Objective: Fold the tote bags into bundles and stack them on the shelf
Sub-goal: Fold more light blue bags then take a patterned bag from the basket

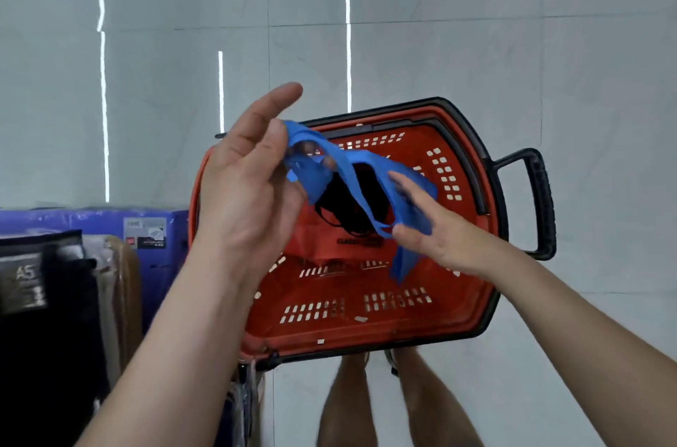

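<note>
A crumpled blue thin-fabric tote bag [315,183] hangs in the air between both hands, stretched in a loose arc above the open top of a basket, with one end trailing down below the right hand. The left hand [245,190] grips the bag's left end: its fingers are curled into the cloth and show dimly through the fabric, while one finger sticks up free above the bag. The right hand [439,241] pinches the bag's right end between thumb and fingers; those fingers are blurred, so the exact hold cannot be made out further. Directly below stands a red perforated plastic shopping basket [366,329] with a dark rim and a black loop pull handle [542,205] sticking out on its right side. Inside the basket lies a red fabric bag with dark print [315,245], and on top of it a black bundle [351,205] whose kind cannot be told. To the left of the basket is a purple cardboard box [73,219] with a small label, and in front of it a black packaged item marked A5 [47,300] among other wrapped goods. The basket rests on a glossy grey tiled floor [586,62] streaked with bright reflections. The person's bare legs [348,402] show at the lower edge, just behind the basket.
</note>
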A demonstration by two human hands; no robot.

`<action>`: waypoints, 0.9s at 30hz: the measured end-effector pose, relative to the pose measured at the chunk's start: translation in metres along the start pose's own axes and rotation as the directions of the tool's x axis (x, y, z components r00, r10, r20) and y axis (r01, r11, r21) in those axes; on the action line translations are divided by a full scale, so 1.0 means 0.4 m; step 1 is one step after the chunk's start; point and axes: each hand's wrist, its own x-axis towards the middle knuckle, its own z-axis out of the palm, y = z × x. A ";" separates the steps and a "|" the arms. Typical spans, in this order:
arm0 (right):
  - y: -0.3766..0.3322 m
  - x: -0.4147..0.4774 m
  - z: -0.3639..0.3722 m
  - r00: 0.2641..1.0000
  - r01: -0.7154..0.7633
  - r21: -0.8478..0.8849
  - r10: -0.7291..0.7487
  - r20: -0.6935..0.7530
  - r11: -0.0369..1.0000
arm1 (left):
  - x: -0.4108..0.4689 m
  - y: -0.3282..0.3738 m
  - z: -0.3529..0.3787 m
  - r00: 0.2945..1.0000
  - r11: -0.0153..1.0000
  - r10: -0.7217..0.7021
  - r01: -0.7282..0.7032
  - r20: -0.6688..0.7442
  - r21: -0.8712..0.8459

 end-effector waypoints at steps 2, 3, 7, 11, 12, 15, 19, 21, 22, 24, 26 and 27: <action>-0.035 -0.029 0.022 0.990 0.030 -0.125 -0.047 -0.136 0.992 | -0.015 0.044 0.034 1.000 0.999 0.007 -0.006 0.024 -0.038; -0.053 -0.037 0.040 0.960 0.032 -0.185 -0.082 -0.268 0.982 | -0.028 0.066 0.057 0.999 0.999 0.007 -0.006 0.041 -0.036; -0.178 -0.073 0.055 0.688 0.141 -0.128 -0.190 -0.700 0.982 | -0.080 0.160 0.125 0.995 0.993 0.072 -0.078 0.070 0.088; -0.332 -0.167 -0.050 0.718 0.042 -0.106 -0.104 -0.689 0.993 | -0.143 0.259 0.086 0.931 0.635 0.362 -0.206 -0.050 0.745; -0.369 -0.197 -0.080 0.761 0.011 -0.019 -0.020 -0.649 1.000 | -0.181 0.267 0.076 0.916 0.595 0.380 -0.139 -0.125 0.791; -0.472 -0.285 -0.154 0.870 -0.118 0.204 0.200 -0.450 0.972 | -0.351 0.230 0.076 0.988 0.681 0.139 -0.042 -0.074 0.731; -0.575 -0.415 -0.182 0.898 -0.156 0.298 0.261 -0.354 0.942 | -0.533 0.154 0.146 0.966 0.382 -0.162 -0.129 0.204 0.915; -0.612 -0.466 -0.180 0.891 -0.127 0.438 0.296 -0.343 0.890 | -0.537 0.161 0.153 0.991 0.312 0.101 -0.120 0.093 0.943; -0.628 -0.495 -0.173 0.902 -0.068 0.552 0.287 -0.322 0.831 | -0.532 0.180 0.158 0.982 0.340 0.187 -0.069 0.004 0.938; -0.641 -0.554 -0.164 0.942 0.088 0.745 0.187 -0.278 0.661 | -0.520 0.237 0.166 0.967 0.393 0.251 -0.055 -0.049 0.918; -0.649 -0.623 -0.141 0.964 0.137 0.745 0.085 -0.251 0.652 | -0.529 0.297 0.193 0.971 0.431 0.240 -0.091 -0.017 0.898; -0.653 -0.661 -0.119 0.974 0.129 0.675 0.035 -0.225 0.727 | -0.538 0.325 0.216 0.969 0.480 0.247 -0.109 -0.014 0.871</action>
